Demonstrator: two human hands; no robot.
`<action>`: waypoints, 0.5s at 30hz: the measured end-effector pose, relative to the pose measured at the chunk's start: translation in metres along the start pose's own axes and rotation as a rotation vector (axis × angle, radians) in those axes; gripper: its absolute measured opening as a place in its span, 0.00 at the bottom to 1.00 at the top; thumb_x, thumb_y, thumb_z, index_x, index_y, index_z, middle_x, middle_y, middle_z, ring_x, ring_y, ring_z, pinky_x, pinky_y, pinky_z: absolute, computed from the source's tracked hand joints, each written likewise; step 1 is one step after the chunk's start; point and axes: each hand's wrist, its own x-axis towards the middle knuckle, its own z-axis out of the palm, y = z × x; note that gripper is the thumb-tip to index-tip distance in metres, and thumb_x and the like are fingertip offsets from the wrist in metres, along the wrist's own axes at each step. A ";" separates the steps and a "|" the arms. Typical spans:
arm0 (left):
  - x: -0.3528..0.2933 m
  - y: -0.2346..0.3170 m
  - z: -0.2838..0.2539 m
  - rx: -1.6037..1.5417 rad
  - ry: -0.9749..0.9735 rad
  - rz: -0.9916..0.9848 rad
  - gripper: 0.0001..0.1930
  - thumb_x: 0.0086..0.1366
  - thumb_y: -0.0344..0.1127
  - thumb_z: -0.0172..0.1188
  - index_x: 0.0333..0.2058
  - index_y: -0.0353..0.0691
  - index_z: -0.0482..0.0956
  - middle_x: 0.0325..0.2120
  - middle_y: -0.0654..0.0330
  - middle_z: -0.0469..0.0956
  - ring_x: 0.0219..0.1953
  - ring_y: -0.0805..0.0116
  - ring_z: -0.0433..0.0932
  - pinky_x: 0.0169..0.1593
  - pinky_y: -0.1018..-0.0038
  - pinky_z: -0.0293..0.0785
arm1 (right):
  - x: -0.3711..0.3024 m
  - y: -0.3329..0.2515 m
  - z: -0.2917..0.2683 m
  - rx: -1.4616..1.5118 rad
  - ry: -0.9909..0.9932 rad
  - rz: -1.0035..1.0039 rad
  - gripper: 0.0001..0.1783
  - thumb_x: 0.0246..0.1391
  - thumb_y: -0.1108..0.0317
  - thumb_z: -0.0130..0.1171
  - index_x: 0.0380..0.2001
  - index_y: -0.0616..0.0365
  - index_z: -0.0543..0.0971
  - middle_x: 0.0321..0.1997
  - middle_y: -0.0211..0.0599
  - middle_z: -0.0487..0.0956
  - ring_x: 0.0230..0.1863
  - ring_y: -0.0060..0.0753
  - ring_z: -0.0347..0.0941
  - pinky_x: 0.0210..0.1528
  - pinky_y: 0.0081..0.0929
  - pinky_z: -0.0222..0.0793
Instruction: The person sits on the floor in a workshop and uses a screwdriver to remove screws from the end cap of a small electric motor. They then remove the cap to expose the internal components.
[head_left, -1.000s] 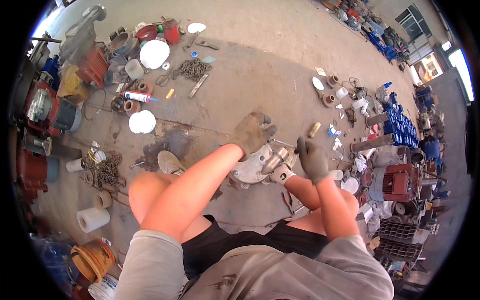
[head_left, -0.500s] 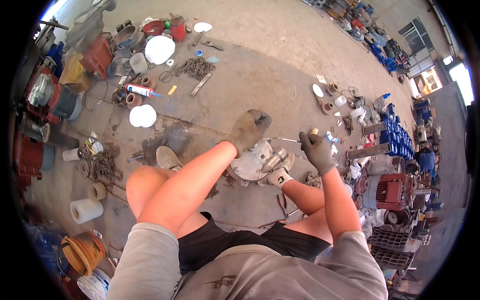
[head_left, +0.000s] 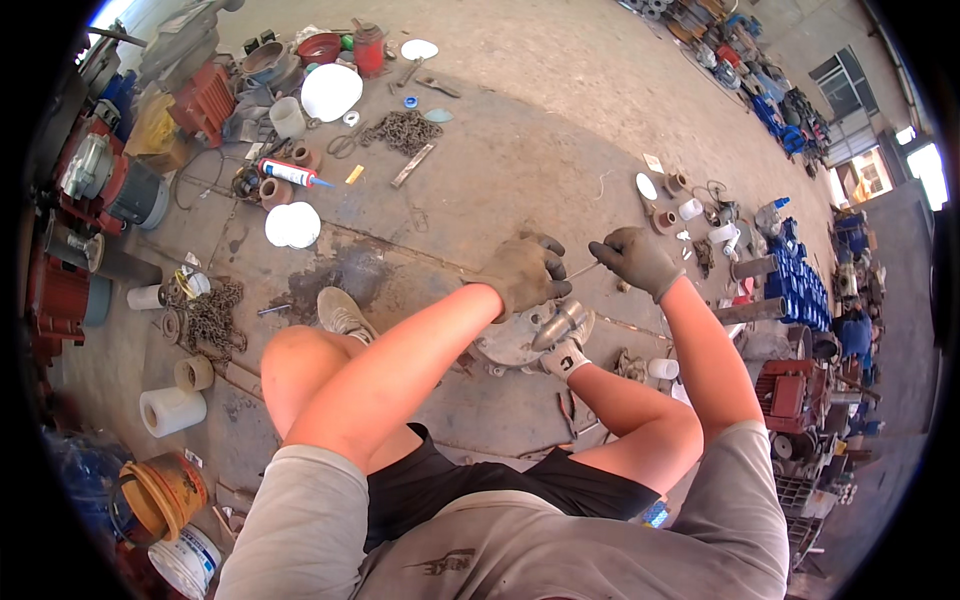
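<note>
My left hand [head_left: 520, 278], in a grey-brown work glove, hovers over a round metal cover [head_left: 500, 348]. Its fingers are bent but apart, and nothing shows between them. My right hand [head_left: 636, 260], gloved alike, is closed on a screwdriver [head_left: 583, 270]. The thin shaft points toward the left fingers, while the palm hides the handle. A cylindrical metal shaft end [head_left: 560, 325] lies tilted on the cover's right side, next to my shoe. The left hand and wrist cover the far part of the cover.
Pliers [head_left: 568, 410] lie near my right leg. Left, on the concrete floor, are a chain heap [head_left: 213, 318], a white roll [head_left: 172, 411] and a sealant tube [head_left: 290, 172]. Blue metal parts [head_left: 795, 272] and a red motor [head_left: 785, 393] stand at the right.
My left hand has turned and shifted right and down, its fingers loosening from a curl. My right hand has risen with the screwdriver, whose shaft now slants. The view has shifted slightly.
</note>
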 end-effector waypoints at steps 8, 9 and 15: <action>0.010 0.003 0.001 0.014 -0.035 -0.094 0.13 0.65 0.46 0.76 0.41 0.44 0.96 0.67 0.57 0.83 0.70 0.50 0.77 0.73 0.59 0.74 | 0.031 0.005 -0.004 0.022 -0.180 0.017 0.32 0.74 0.42 0.62 0.29 0.60 0.89 0.31 0.50 0.88 0.34 0.53 0.85 0.45 0.49 0.80; 0.010 0.001 0.002 0.009 -0.024 -0.086 0.13 0.65 0.46 0.77 0.41 0.44 0.96 0.67 0.57 0.83 0.69 0.50 0.78 0.73 0.59 0.75 | 0.026 0.005 0.000 0.042 -0.169 0.067 0.32 0.75 0.41 0.61 0.30 0.60 0.90 0.31 0.49 0.89 0.34 0.52 0.86 0.45 0.48 0.81; 0.005 0.002 0.001 -0.013 -0.031 -0.032 0.14 0.65 0.45 0.77 0.41 0.43 0.95 0.64 0.54 0.85 0.67 0.50 0.80 0.70 0.58 0.77 | -0.079 0.009 0.090 0.231 0.241 0.415 0.36 0.80 0.38 0.54 0.31 0.58 0.90 0.30 0.49 0.89 0.34 0.57 0.88 0.44 0.51 0.81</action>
